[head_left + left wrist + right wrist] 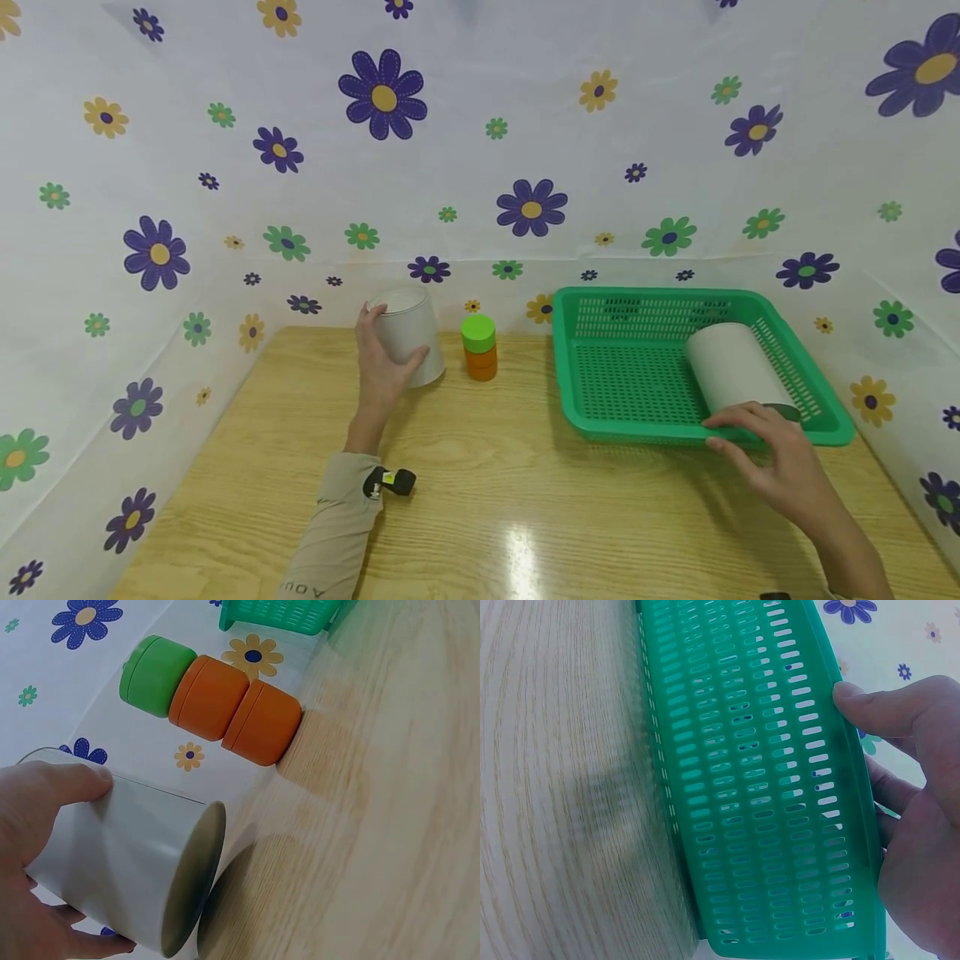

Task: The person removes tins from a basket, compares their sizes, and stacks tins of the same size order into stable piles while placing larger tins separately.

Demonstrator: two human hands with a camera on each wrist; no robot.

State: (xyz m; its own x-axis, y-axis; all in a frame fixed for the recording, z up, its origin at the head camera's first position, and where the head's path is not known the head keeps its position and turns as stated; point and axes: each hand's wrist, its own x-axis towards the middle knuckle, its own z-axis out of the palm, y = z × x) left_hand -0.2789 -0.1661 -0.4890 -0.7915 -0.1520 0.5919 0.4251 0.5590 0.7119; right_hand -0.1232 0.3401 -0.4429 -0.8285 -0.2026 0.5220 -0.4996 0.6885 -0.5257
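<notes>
My left hand (381, 367) grips a white can (414, 337), thumb on one side and fingers around the other. The can leans, and its base in the left wrist view shows close over the table beside its own shadow. To its right stands a small upright stack of round containers (481, 348), green on top and orange below. My right hand (780, 454) holds the near rim of a green plastic basket (564, 367), with the thumb outside and the fingers over the rim. A second white can (731, 367) lies on its side in the basket's right part.
A wooden table (465, 492) carries everything. White cloth with printed flowers (532, 208) rises behind the table and at both sides, close to the basket's back edge.
</notes>
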